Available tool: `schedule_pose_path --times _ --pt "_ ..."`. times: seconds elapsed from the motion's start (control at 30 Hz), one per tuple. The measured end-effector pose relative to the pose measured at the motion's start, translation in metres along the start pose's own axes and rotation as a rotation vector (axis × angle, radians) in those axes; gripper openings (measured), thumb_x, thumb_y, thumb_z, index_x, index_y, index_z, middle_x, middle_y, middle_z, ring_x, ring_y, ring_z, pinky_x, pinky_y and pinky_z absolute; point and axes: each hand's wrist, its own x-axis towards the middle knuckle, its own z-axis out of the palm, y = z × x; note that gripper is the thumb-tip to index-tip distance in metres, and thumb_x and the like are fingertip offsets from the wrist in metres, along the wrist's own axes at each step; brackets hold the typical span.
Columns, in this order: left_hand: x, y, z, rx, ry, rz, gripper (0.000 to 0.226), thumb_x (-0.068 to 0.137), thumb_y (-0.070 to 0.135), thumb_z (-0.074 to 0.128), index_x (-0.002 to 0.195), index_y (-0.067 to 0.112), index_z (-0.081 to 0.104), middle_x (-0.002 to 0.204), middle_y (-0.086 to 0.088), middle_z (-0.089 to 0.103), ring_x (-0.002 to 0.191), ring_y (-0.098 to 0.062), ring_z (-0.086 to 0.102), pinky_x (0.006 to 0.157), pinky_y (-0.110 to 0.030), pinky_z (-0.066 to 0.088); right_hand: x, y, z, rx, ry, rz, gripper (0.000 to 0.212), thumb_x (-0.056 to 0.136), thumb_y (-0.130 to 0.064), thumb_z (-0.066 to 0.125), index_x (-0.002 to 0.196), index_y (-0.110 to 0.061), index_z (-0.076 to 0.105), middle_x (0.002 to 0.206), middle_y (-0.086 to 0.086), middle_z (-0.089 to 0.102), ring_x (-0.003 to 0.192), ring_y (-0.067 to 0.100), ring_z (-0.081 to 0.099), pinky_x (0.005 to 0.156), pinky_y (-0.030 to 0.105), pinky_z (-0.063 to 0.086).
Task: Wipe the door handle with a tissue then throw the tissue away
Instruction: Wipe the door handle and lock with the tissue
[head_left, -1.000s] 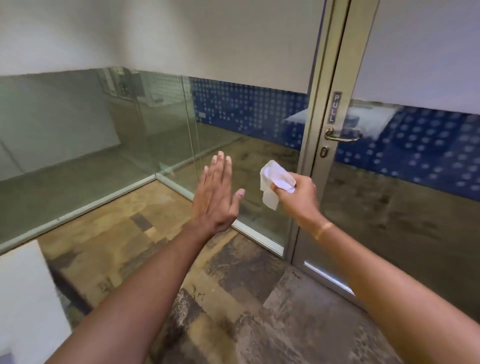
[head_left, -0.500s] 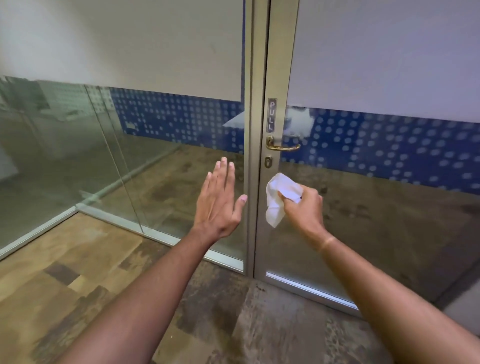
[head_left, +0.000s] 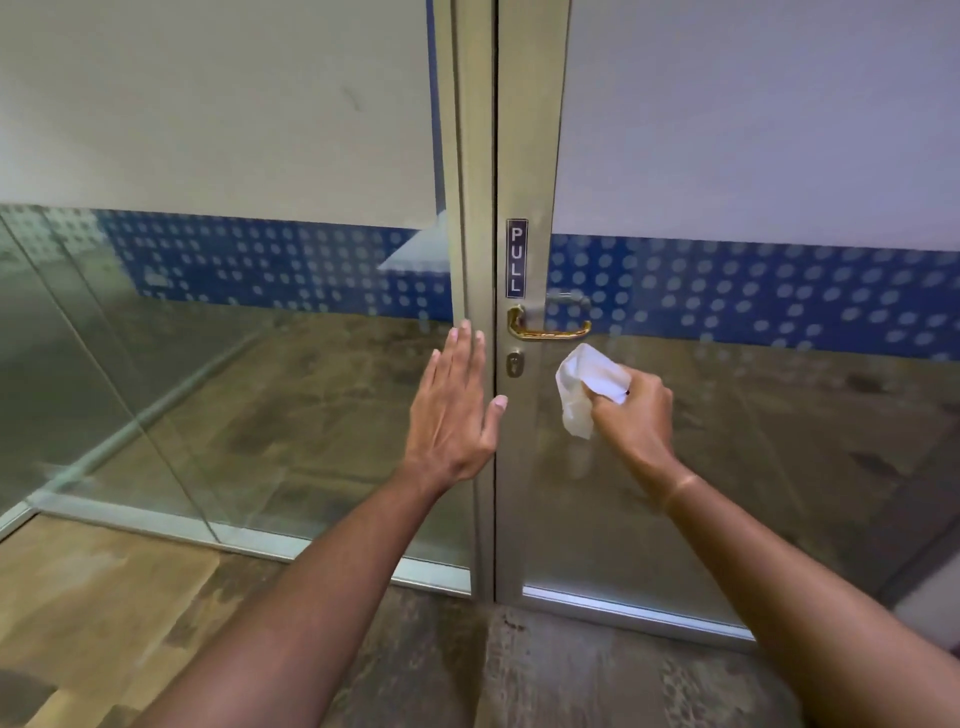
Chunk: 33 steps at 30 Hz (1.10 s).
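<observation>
A brass lever door handle (head_left: 549, 328) sits on the metal-framed glass door (head_left: 524, 156), under a black PULL label (head_left: 516, 258) and above a keyhole (head_left: 514, 364). My right hand (head_left: 636, 415) grips a crumpled white tissue (head_left: 584, 387), held just below the handle's free end and a little apart from it. My left hand (head_left: 457, 410) is flat with fingers extended, in front of the door frame to the left of the keyhole; whether it touches the frame I cannot tell.
Glass partition walls (head_left: 208, 338) with a blue dotted band run to the left and meet at a corner. A patterned brown and grey carpet (head_left: 156, 623) covers the floor in front of the door.
The view has swung and closed in on the door. My right hand has carried the tissue up to just under the handle. My left hand has moved in front of the door frame.
</observation>
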Motion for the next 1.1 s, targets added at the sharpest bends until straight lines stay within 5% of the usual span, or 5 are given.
schedule_pose_path --times 0.27,0.47,0.63,0.8,1.1 --pt "0.064 -0.031 0.057 -0.026 0.014 -0.011 0.078 0.095 0.038 0.038 0.156 0.007 0.002 0.165 -0.013 -0.004 0.153 -0.022 -0.006 0.125 -0.043 0.008 0.076 0.007 0.036 -0.129 0.000 -0.145 0.011 0.077 -0.009 0.060 0.067 -0.012 0.065 0.060 0.000 0.062 0.056 0.017 0.057 0.042 0.020 0.037" --pt "0.112 -0.053 0.089 -0.011 0.018 -0.033 0.079 0.094 0.039 0.035 0.155 0.009 -0.006 0.164 -0.011 -0.011 0.153 -0.021 -0.010 0.124 -0.040 0.004 0.136 0.002 0.066 -0.217 -0.079 -0.313 0.028 0.078 0.008 0.065 0.102 -0.005 0.072 0.081 0.002 0.065 0.062 0.005 0.052 0.045 0.006 0.036" --pt "0.142 -0.067 0.109 -0.015 0.001 -0.034 0.077 0.095 0.038 0.034 0.156 0.006 -0.002 0.165 -0.014 -0.007 0.153 -0.021 -0.009 0.125 -0.041 0.006 0.168 0.001 0.089 -0.306 -0.209 -0.394 0.025 0.083 0.001 0.067 0.105 -0.008 0.071 0.085 0.002 0.066 0.063 -0.001 0.050 0.048 0.008 0.039" --pt "0.168 -0.082 0.129 -0.030 0.026 -0.006 0.080 0.095 0.028 0.046 0.156 0.004 0.000 0.164 -0.014 -0.010 0.153 -0.023 -0.009 0.125 -0.043 0.007 0.193 0.004 0.118 -0.448 -0.286 -0.404 0.037 0.079 0.001 0.069 0.114 -0.011 0.070 0.107 0.010 0.071 0.094 0.020 0.065 0.079 0.026 0.055" --pt "0.195 -0.109 0.161 -0.049 0.116 0.147 0.079 0.091 0.027 0.044 0.154 0.000 0.005 0.164 -0.014 -0.008 0.153 -0.029 -0.001 0.125 -0.040 0.004 0.198 0.004 0.155 -0.591 -0.214 -0.345 0.039 0.069 -0.007 0.077 0.106 -0.010 0.066 0.101 0.008 0.064 0.083 0.026 0.064 0.068 0.031 0.052"
